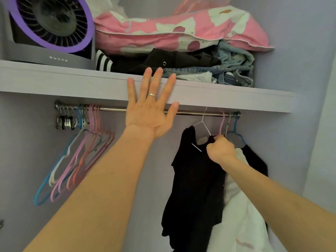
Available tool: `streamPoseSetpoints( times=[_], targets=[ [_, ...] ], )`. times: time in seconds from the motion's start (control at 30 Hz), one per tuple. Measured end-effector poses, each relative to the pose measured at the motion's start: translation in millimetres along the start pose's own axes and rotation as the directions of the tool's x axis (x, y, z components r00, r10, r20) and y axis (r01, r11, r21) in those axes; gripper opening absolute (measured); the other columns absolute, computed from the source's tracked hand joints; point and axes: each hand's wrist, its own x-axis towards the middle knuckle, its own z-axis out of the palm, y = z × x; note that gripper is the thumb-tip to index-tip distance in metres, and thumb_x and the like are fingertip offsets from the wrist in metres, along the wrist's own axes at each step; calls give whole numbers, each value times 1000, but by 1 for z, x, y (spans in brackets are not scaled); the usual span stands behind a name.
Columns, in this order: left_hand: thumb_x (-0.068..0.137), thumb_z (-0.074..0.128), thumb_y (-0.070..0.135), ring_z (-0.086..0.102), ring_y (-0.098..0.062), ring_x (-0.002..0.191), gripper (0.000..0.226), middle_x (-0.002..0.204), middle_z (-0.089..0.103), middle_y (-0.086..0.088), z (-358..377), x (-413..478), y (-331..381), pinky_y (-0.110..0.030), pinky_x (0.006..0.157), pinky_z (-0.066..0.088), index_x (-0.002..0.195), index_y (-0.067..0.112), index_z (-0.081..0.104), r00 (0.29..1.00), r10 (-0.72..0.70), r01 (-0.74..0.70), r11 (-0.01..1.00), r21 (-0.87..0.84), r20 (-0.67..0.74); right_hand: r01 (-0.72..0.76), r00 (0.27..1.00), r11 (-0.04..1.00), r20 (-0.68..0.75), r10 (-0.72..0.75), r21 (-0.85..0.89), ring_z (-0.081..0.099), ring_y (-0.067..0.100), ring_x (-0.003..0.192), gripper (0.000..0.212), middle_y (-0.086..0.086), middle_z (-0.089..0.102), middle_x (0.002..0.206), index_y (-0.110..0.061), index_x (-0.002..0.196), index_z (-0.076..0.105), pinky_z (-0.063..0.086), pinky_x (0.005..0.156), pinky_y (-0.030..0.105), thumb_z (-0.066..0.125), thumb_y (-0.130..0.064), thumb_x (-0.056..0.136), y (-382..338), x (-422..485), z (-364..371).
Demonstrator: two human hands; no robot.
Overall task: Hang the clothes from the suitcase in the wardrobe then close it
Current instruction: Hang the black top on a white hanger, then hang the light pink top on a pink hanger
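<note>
A black top hangs on a white hanger from the metal rail inside the wardrobe. My right hand pinches the top's shoulder at the hanger's right end. Behind it hang a white garment and another black garment on a pink and a blue hanger. My left hand is spread flat, fingers straight, against the front edge of the shelf above the rail. The suitcase is out of view.
Several empty hangers in blue, pink and white bunch at the rail's left end beside clip hangers. On the shelf stand a purple-rimmed fan, a pink bedding bundle and folded clothes.
</note>
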Motion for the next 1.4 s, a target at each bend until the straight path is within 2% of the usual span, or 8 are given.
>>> streamPoseSetpoints(
  times=[0.1, 0.4, 0.67, 0.93, 1.03, 1.17, 1.27, 1.4],
  targets=[
    [100, 11, 59, -23, -26, 151, 67, 165, -20, -3, 2, 0, -1, -58, 117, -16, 154, 35, -23, 1000, 3, -3, 1000, -4, -12, -66, 997, 987, 20, 70, -145, 52, 37, 122, 45, 19, 56, 131, -8, 140, 42, 40, 92, 30, 44, -16, 96, 11, 7, 15],
    [101, 13, 58, -19, -28, 152, 68, 166, -15, -5, 0, 0, -2, -58, 116, -16, 156, 33, -18, 1000, -3, 3, 1000, -10, -10, -148, 988, 972, 5, 152, -182, 54, 41, 115, 51, 24, 50, 132, -5, 142, 38, 50, 94, 46, 50, -17, 94, 40, 30, 0],
    [100, 10, 58, -25, -30, 150, 71, 163, -27, -6, -22, 0, 3, -60, 119, -12, 150, 30, -32, 978, -34, 31, 999, 18, 206, -108, 990, 956, 60, 129, -274, 44, 41, 125, 60, 21, 43, 140, -6, 140, 38, 43, 97, 47, 56, -37, 92, 32, -9, -41],
    [95, 45, 54, -30, -31, 148, 98, 159, -35, -9, -101, 21, 20, -61, 119, -7, 152, 28, -30, 713, -99, 115, 993, 24, 694, 24, 967, 979, 254, 29, -204, 40, 32, 128, 54, 11, 45, 139, -17, 143, 40, 40, 102, 41, 54, -34, 94, 14, -104, -151],
    [98, 45, 42, -12, -28, 153, 78, 167, -11, -4, -144, 14, 49, -57, 121, 1, 159, 32, -2, 679, 22, 143, 976, -161, 734, 64, 959, 985, 282, -17, -158, 42, 27, 127, 45, 5, 50, 137, -23, 138, 46, 42, 101, 37, 54, -35, 95, 19, -149, -214],
    [100, 47, 34, 54, -21, 123, 45, 135, 59, 5, -198, -31, 119, -40, 96, 50, 145, 35, 44, 688, 260, 236, 802, -548, 677, 91, 966, 986, 254, -53, -141, 46, 19, 122, 37, -5, 57, 131, -29, 133, 51, 40, 97, 30, 52, -37, 97, 46, -220, -283],
    [101, 46, 35, 60, -16, 114, 37, 124, 65, 12, -228, -65, 178, -32, 87, 51, 136, 36, 54, 662, 428, 155, 725, -671, 615, 50, 972, 993, 233, -23, -108, 42, 10, 125, 35, -15, 54, 131, -35, 133, 51, 34, 97, 24, 52, -38, 99, 74, -275, -314],
    [101, 44, 35, 60, -11, 114, 32, 126, 64, 17, -259, -122, 268, -29, 92, 49, 130, 38, 59, 469, 683, 78, 599, -797, 560, -98, 968, 986, 218, 125, -133, 44, 6, 123, 32, -19, 56, 128, -36, 131, 53, 33, 98, 21, 52, -36, 99, 138, -355, -342]
  ],
)
